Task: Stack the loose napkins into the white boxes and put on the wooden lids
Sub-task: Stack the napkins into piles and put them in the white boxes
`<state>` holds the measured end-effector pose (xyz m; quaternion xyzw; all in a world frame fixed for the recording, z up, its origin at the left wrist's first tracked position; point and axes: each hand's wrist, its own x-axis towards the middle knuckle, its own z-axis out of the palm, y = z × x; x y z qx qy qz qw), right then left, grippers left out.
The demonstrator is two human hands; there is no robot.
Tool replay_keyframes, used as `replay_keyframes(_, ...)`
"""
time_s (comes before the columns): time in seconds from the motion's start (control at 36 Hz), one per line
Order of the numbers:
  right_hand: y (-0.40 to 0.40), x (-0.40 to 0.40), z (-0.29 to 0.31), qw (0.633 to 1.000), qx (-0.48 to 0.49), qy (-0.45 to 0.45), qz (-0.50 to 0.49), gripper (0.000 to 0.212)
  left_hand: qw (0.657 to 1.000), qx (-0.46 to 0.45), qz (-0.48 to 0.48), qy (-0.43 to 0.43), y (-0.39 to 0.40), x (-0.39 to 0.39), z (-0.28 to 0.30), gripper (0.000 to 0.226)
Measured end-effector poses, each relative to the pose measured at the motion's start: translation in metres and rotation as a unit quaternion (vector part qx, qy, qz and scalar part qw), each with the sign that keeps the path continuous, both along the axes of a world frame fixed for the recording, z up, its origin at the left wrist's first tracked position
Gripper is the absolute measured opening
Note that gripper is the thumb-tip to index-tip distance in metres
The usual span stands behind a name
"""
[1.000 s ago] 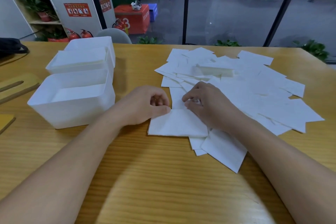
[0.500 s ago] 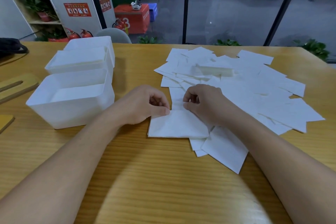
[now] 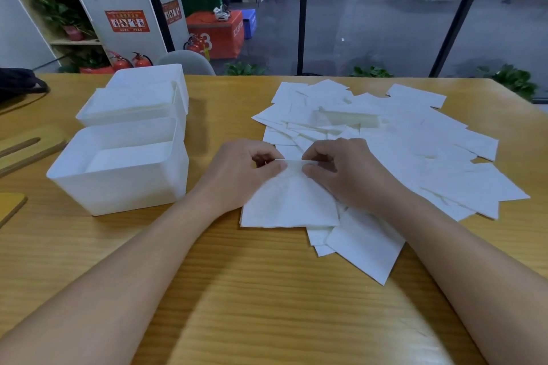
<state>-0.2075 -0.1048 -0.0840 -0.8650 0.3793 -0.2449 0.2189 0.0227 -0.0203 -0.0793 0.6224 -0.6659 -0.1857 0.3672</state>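
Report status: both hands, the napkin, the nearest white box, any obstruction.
Left hand and right hand pinch one napkin by its far edge. Nearest white box open, part filled. Nothing blocks the path to it.

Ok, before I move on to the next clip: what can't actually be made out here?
All in the head view:
- Napkin count in the near box: its front wall hides the stack.
- Far box: the middle box blocks its inside.
- Wooden lids: cut off by the left edge.
- Fingertips of the left hand and right hand: curled behind the napkin, so the grip is partly hidden.
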Motion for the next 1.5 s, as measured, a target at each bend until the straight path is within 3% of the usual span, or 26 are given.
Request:
replay_keyframes(0.22, -0.001, -0.011, 0.003, 1.000, -0.001, -0.012, -0.016, 0.016, 0.994, -0.083, 0.076, -0.007, -0.001, 0.014, 0.003, 0.014)
replay_keyframes(0.44, 0.005, -0.003, 0.009, 0.987, -0.084, -0.129, -0.041, 0.007, 0.985, -0.137, 0.104, -0.006, -0.001, 0.017, 0.009, 0.013)
replay_keyframes(0.61, 0.010, -0.005, 0.019, 0.970, -0.026, -0.234, -0.068, 0.008, 0.987, -0.138, 0.083, 0.030, 0.003, 0.019, 0.021, 0.016)
replay_keyframes(0.72, 0.012, -0.007, 0.029, 0.963, 0.042, -0.262, -0.045, 0.013, 0.993, -0.083, 0.026, 0.080, 0.009, 0.026, 0.036, 0.009)
replay_keyframes(0.78, 0.013, -0.011, 0.035, 0.964, 0.110, -0.238, -0.042, 0.014, 0.994, -0.010, -0.001, 0.112, 0.013, 0.031, 0.042, 0.010)
replay_keyframes(0.86, 0.013, -0.016, 0.037, 0.975, 0.191, -0.106, -0.027, 0.009, 0.990, 0.110, -0.047, 0.081, 0.016, 0.037, 0.044, 0.025)
replay_keyframes(0.92, 0.015, -0.017, 0.036, 0.979, 0.202, -0.031, -0.024, 0.008, 0.982, 0.169, -0.068, 0.041, 0.018, 0.036, 0.042, 0.030)
replay_keyframes(1.0, 0.017, -0.017, 0.036, 0.981, 0.189, 0.012, -0.033, 0.002, 0.976, 0.206, -0.068, -0.030, 0.016, 0.033, 0.037, 0.031)
replay_keyframes(1.17, 0.019, -0.016, 0.037, 0.984, 0.169, 0.060, -0.022, 0.012, 0.973, 0.213, -0.067, -0.063, 0.014, 0.034, 0.032, 0.028)
replay_keyframes(1.28, 0.018, -0.015, 0.035, 0.987, 0.150, 0.045, -0.024, 0.002, 0.974, 0.206, -0.067, -0.071, 0.014, 0.033, 0.033, 0.021)
replay_keyframes(1.33, 0.017, -0.014, 0.032, 0.990, 0.131, 0.045, -0.024, 0.012, 0.975, 0.201, -0.070, -0.072, 0.014, 0.033, 0.033, 0.019)
replay_keyframes(1.5, 0.018, -0.010, 0.023, 0.996, 0.078, 0.046, -0.017, 0.015, 0.982, 0.160, -0.094, -0.036, 0.015, 0.030, 0.033, 0.011)
